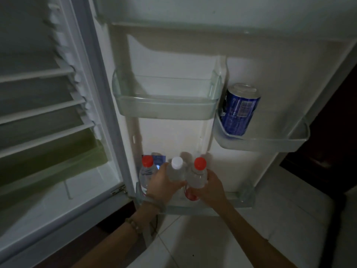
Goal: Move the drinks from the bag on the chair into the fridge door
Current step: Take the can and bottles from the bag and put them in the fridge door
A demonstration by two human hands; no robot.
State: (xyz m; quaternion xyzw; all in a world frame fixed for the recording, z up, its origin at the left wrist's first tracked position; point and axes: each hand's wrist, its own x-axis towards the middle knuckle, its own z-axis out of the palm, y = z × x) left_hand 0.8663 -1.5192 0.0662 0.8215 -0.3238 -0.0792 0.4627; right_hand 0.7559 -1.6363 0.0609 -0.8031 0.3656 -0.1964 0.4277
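Observation:
The fridge door stands open before me. My left hand grips a clear bottle with a white cap. My right hand grips a clear bottle with a red cap. Both bottles are upright, side by side, low in the bottom door shelf. Another clear bottle with a red cap stands at the left end of that shelf, with a blue item behind it. A blue can leans in the small right door shelf. The bag and chair are out of view.
The middle door shelf holds nothing. The fridge interior with its wire racks lies to the left. White floor tiles spread below. A dark wooden surface stands at the far right.

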